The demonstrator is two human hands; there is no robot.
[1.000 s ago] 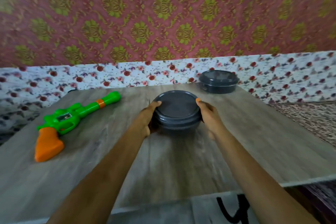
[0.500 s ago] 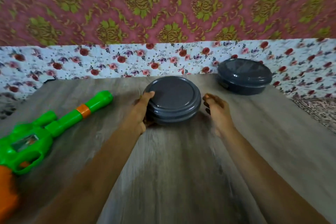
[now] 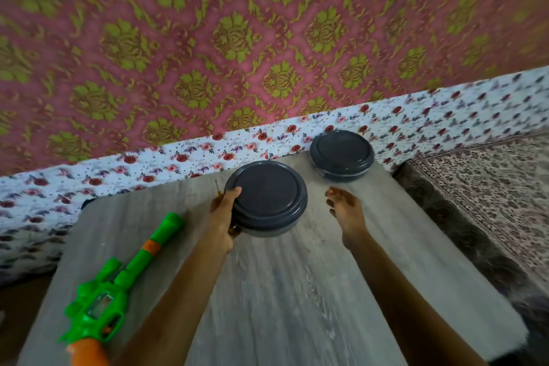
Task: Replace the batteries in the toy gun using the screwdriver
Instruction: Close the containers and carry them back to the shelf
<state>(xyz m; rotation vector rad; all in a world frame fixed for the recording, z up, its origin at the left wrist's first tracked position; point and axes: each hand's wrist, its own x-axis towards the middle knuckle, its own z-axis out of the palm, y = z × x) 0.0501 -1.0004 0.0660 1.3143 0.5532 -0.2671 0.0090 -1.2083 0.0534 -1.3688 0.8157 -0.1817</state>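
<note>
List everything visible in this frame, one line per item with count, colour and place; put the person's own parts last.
toy gun: 1, green with orange grip and band, left side of the table, lying flat.
lidded round containers: 2, dark grey; near container at table centre, far container at the far right corner.
thin stick-like item: 1, yellowish, behind the left hand; too blurred to identify.
table: 1, grey wood grain.
floral cloth: 1, white with red flowers, beyond the table.
left hand: gripping the near container's left edge.
right hand: open, apart from the container.
</note>
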